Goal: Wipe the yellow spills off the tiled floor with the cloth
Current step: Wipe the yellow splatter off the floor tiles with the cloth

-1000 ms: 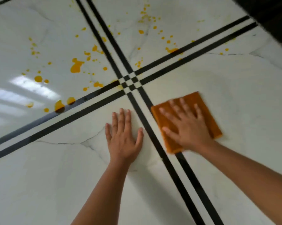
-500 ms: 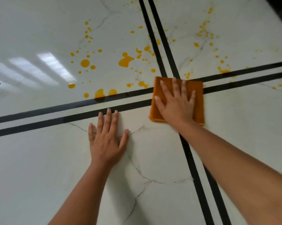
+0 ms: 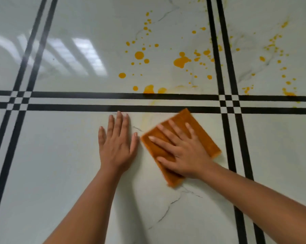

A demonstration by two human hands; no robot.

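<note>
One cloth (image 3: 198, 128) lies flat on the floor (image 3: 60, 173) under the right hand (image 3: 184, 152), palm spread, pressing it. Left hand (image 3: 117, 145) rests open just beside. Spills (image 3: 180, 61) dot the tile beyond the black stripes (image 3: 95, 101).

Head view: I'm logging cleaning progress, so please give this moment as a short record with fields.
cloth: orange cloth, flat on the floor
right hand: right hand spread on the cloth
left hand: left hand flat on bare tile beside the cloth
spills: yellow spills beyond the black lines, unwiped
smear: faint yellow near the lines
</note>
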